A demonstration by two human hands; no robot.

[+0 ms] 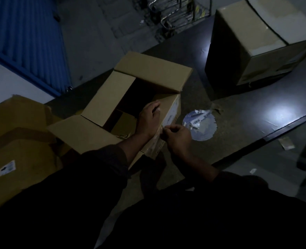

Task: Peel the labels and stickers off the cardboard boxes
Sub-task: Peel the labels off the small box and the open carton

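Note:
An open cardboard box [112,97] stands on the dark floor with its flaps spread. A white label [172,112] is stuck on its right side wall. My left hand [148,119] lies flat on the near right flap, pressing it down. My right hand [178,139] is beside the box at the lower edge of the label, fingers pinched on a bit of label or clear tape at that corner. The light is dim, so the pinched piece is hard to make out.
A round plate [200,126] with peeled label scraps lies on the floor right of the box. A closed taped box [256,42] stands at the back right. Flattened cardboard with a small sticker [7,168] lies at the left. A blue shutter [26,38] is behind.

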